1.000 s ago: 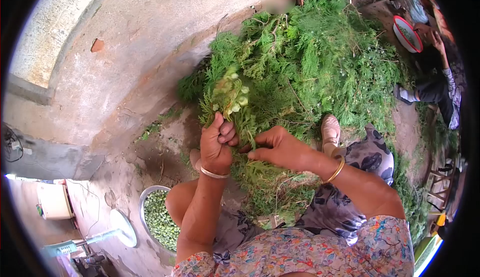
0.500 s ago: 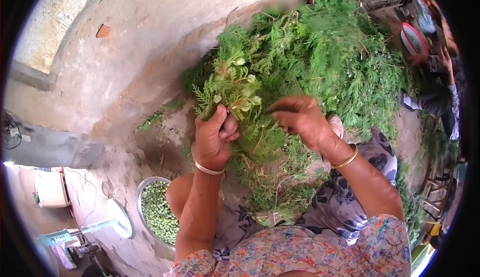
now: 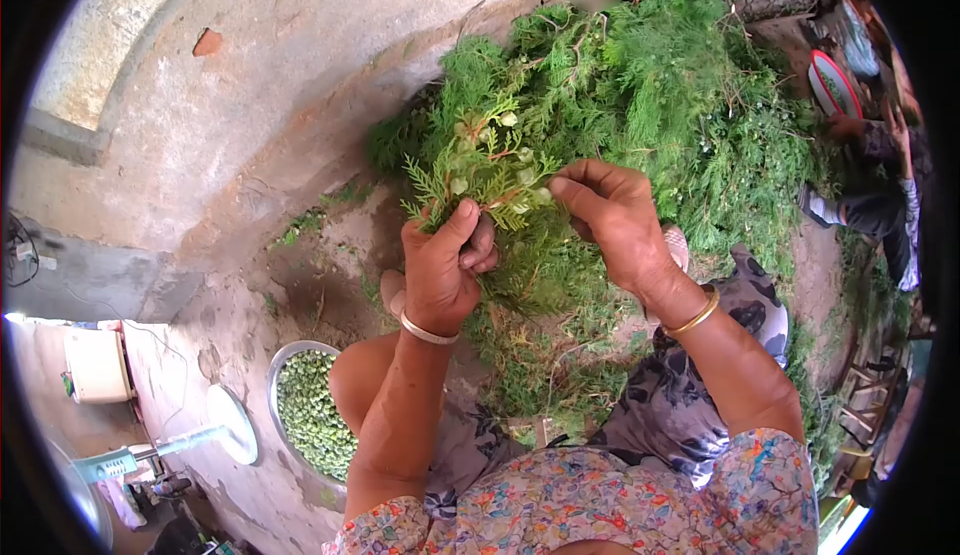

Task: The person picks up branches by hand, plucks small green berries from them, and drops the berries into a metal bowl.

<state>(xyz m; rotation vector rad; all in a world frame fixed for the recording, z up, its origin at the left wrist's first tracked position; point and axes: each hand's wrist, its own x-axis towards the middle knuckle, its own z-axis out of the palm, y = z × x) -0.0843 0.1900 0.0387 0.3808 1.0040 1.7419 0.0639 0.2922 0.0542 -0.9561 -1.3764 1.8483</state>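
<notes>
A leafy conifer sprig (image 3: 500, 170) with several pale green cones is gripped in my left hand (image 3: 440, 275), thumb pressed against the curled fingers. From the right, my right hand (image 3: 620, 225) reaches to the sprig's edge, thumb and forefinger pinched at a small green cone (image 3: 542, 196). The fingertips partly cover the spot, so how firmly the cone is held is hard to see. Beside my left knee stands a round metal basin (image 3: 274, 395) with many picked green cones (image 3: 315, 405) in it.
A large heap of cut conifer branches (image 3: 640, 105) lies ahead against the wall (image 3: 300, 85). Leaf scraps (image 3: 560, 365) cover the ground between my legs. A standing fan (image 3: 232, 425) is at left. Far right, another person's arm (image 3: 880, 145) is near a red-rimmed basin (image 3: 853, 95).
My right hand has moved left and up to the sprig, its fingers closing at a cone. My left hand has shifted slightly right, still holding the sprig.
</notes>
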